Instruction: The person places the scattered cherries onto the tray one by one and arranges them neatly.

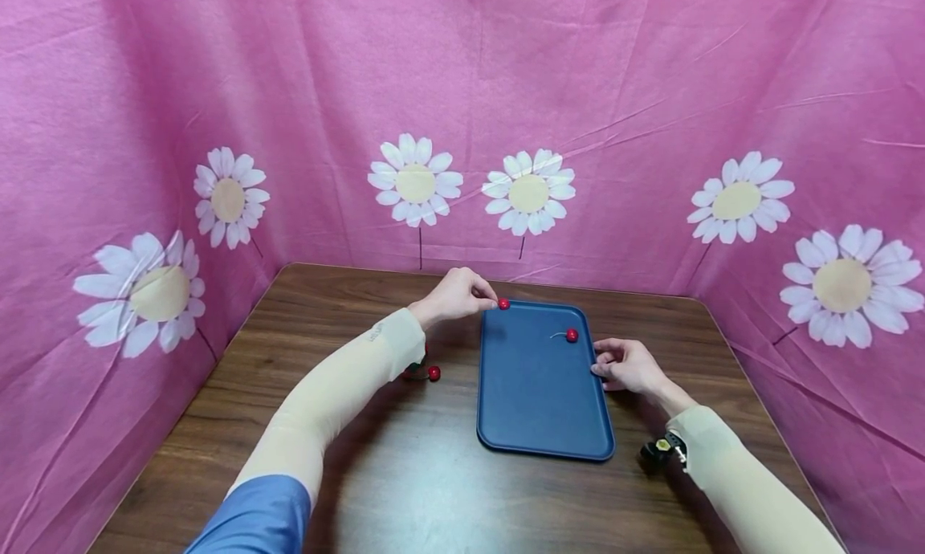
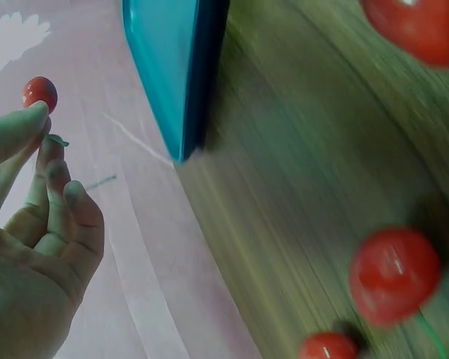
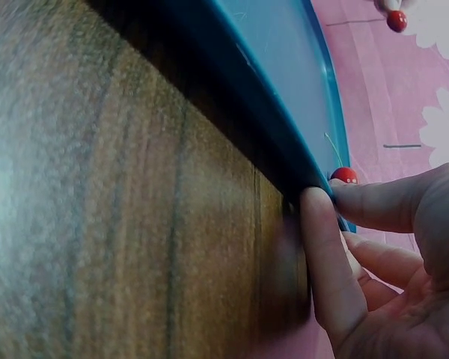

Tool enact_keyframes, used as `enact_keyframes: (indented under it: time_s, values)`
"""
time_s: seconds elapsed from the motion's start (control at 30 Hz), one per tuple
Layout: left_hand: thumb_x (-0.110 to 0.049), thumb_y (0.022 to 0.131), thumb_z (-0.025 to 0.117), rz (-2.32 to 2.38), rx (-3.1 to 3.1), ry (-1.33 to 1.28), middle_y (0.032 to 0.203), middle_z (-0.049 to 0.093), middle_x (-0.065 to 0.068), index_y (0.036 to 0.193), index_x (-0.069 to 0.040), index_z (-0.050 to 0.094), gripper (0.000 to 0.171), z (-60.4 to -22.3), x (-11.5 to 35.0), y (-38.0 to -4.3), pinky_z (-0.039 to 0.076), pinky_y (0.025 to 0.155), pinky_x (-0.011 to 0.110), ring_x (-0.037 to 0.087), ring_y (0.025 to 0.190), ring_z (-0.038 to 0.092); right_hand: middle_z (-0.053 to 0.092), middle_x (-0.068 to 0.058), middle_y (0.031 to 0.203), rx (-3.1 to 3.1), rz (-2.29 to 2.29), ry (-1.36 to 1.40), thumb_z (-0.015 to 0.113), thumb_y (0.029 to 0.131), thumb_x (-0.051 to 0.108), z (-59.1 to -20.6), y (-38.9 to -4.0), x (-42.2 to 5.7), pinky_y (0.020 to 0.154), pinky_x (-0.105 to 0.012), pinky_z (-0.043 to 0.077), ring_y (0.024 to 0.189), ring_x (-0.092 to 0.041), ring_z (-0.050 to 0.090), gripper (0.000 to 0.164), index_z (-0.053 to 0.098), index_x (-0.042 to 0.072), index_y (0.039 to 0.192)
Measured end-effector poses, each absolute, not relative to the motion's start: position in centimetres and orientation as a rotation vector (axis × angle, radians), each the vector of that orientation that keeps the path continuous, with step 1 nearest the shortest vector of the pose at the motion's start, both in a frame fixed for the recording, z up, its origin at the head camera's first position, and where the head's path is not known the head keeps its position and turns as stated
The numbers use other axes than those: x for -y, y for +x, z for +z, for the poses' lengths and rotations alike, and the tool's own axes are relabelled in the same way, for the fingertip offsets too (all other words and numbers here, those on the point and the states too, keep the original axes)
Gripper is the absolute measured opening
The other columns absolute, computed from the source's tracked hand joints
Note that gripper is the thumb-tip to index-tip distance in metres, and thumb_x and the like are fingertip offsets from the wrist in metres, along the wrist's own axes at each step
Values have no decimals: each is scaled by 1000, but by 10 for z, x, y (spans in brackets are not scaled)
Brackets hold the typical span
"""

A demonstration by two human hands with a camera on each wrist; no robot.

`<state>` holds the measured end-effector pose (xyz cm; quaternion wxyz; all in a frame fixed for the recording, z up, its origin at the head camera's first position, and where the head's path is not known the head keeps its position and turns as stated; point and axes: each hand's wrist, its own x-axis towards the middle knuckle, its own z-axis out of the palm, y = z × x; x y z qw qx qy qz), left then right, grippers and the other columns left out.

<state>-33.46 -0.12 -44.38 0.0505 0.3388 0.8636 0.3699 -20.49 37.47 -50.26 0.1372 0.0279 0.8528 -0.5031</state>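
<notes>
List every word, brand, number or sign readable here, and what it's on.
None is readable.
Cream fabric sleeve, left arm: small dark marking near the cuff, too small to read.
Black device with yellow patch, right wrist: no legible text.
Dark blue rectangular tray, round red cherries: no text visible.

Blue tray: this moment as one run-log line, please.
left hand: pinches one cherry | right hand: grips blue tray rim | in tray: second cherry | on table: other cherries

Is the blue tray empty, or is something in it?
Not empty: a red cherry with a stem lies in the blue tray, near the right hand.
</notes>
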Motion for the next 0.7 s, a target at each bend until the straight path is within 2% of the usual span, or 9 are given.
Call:
enact_keyframes:
  time_s: [0.27,0.7]
  values:
    - [-22,102,84,1058,-2658,1093,96,87,4,106,-14,91,12,-447,-31,-333,48,69,23,13,81,63,67,-5,98,-2459,-1475,76,73,103,-3,-502,-205,-374,69,-31,68,79,-5,69,57,50,-18,153]
    - [-28,103,82,924,-2720,1077,98,87,-5,106,-21,92,12,-459,-77,-326,52,75,23,9,84,66,68,-6,100,-2473,-1452,89,73,104,-1,-502,-204,-373,69,-30,68,79,-6,69,58,50,-18,154]
